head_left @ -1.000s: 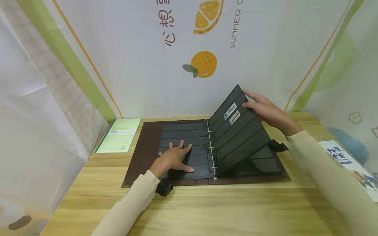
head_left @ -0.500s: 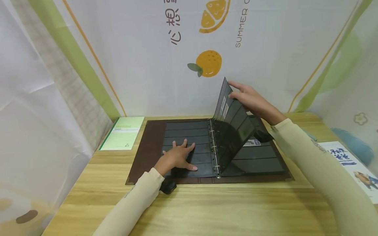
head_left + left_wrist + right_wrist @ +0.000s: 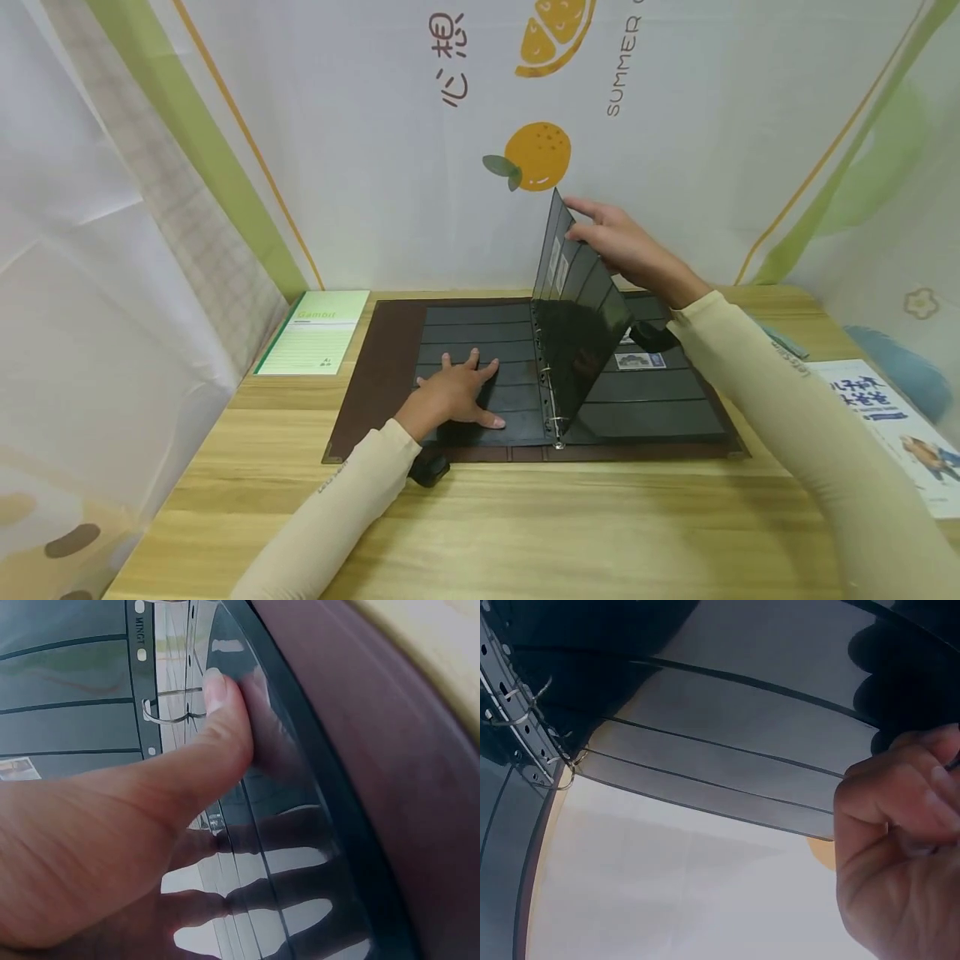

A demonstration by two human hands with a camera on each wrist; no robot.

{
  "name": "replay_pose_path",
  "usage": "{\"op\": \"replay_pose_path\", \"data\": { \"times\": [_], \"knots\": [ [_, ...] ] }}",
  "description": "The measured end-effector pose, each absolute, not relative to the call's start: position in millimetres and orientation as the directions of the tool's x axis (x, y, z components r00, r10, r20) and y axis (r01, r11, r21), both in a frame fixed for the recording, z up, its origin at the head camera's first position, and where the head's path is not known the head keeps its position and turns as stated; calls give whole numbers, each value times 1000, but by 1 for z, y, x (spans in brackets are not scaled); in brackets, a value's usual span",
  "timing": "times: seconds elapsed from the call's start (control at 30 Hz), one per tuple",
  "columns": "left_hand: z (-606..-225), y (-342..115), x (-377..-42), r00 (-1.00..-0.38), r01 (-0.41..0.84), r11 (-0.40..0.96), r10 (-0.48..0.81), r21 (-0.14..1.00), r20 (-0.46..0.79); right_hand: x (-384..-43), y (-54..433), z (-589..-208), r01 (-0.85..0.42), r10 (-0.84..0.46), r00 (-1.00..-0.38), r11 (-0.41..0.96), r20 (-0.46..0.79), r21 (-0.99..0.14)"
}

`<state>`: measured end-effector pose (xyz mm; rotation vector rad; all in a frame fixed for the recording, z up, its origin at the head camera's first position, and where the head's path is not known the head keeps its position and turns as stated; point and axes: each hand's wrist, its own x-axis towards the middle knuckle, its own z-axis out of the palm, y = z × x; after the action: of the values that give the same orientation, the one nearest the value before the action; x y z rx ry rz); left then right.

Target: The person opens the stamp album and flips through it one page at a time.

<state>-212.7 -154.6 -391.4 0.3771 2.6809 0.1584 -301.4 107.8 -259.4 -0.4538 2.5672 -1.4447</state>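
A brown ring-bound stamp album [image 3: 382, 350] lies spread on the table. My left hand [image 3: 453, 393] rests with spread fingers on its left black pocket page [image 3: 480, 332], the thumb pointing toward the metal rings [image 3: 553, 408]. My right hand [image 3: 626, 246] pinches the outer edge of a raised album page [image 3: 581, 333], which stands steeply from the rings. Two stamps [image 3: 558, 267] sit in that page's pockets. More stamps [image 3: 640, 361] show on the page lying beneath at right. In the right wrist view the right hand's fingers [image 3: 900, 795] are curled at the page edge.
A green-and-white notepad [image 3: 311, 333] lies left of the album. At the right table edge is a white book [image 3: 892, 417] with blue lettering, partly behind the right sleeve. A printed white curtain [image 3: 375, 167] hangs behind the table.
The right hand has swung the pinched page up and leftward, from slanting over the right side to nearly upright, uncovering stamps on the page beneath. The left hand stays in place on the left page.
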Motion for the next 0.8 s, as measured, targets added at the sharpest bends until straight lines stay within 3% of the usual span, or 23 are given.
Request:
{"op": "replay_pose_path", "data": {
  "times": [0.3, 0.47, 0.6, 0.7, 0.8],
  "knots": [
    [-386, -146, -208, -894, 295, 950, 312, 102, -323, -297, 95, -257, -169, -356, -934, 458, -6, -873],
    [-357, -137, -197, -912, 388, 874, 411, 292, -18, -295, 83, -258, -174, -385, -923, 415, 2, -893],
    [-307, -126, -189, -903, 430, 754, 352, 497, 248, -293, 74, -258, -170, -378, -926, 419, -1, -892],
    [-271, -115, -186, -910, 413, 666, 315, 621, 268, -291, 69, -256, -164, -354, -935, 441, -3, -882],
    [-248, -103, -185, -917, 394, 669, 325, 629, 229, -289, 64, -255, -173, -320, -947, 469, 16, -866]
  ]
}}
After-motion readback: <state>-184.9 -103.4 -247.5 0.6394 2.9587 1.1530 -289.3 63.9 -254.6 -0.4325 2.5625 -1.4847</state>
